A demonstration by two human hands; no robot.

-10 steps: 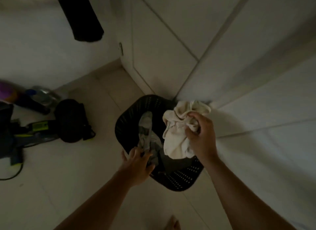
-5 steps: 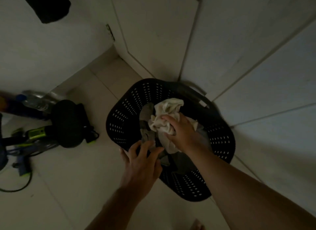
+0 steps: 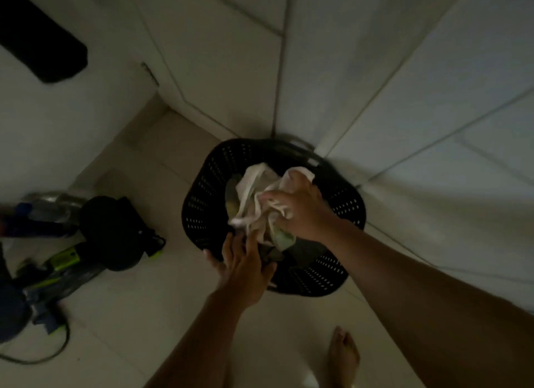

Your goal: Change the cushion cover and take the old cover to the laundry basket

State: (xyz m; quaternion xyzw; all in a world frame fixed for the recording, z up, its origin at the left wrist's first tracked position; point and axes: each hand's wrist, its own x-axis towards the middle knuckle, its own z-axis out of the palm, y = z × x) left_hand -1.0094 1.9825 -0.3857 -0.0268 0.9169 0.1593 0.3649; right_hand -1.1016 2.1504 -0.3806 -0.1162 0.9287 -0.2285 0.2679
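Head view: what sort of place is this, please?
Probably a corner of a home, perhaps a utility area: a black laundry basket stands on a tiled floor by white cupboard doors, and what looks like a vacuum cleaner lies at left.

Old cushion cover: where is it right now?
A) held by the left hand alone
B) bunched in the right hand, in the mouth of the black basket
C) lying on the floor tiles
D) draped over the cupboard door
B: the right hand grips the bunched cream cover within the mouth of the black laundry basket, while the left hand is at the near rim.
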